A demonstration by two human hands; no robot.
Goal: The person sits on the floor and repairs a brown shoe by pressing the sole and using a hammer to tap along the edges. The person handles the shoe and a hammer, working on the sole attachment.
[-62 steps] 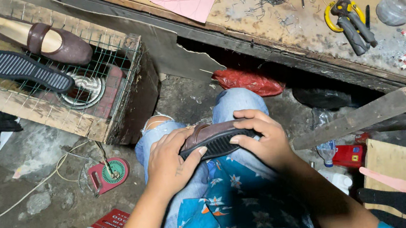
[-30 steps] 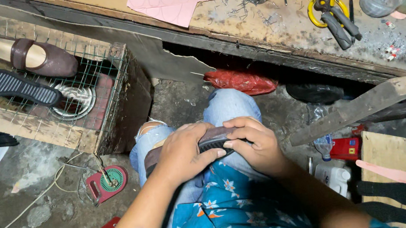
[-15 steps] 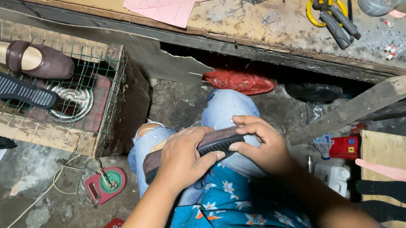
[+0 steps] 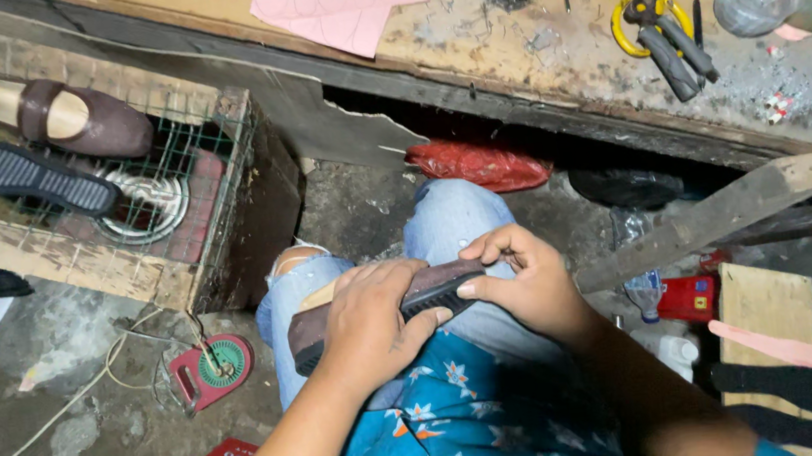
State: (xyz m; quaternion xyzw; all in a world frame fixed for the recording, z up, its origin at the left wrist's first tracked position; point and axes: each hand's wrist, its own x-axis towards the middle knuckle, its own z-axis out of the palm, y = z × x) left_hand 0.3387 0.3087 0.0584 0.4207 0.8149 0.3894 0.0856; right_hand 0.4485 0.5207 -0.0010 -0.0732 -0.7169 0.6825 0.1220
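Brown leather shoe with ribbed black rubber sole (image 4: 404, 304) stays on the lap in torn jeans; left hand (image 4: 368, 324) has slid over its middle, closed around it, right hand (image 4: 522, 281) pinches the toe end, pressing sole on

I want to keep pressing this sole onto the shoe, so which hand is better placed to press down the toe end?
Probably the right hand: its fingertips already rest on the sole there, while the left hand covers the shoe at the middle.
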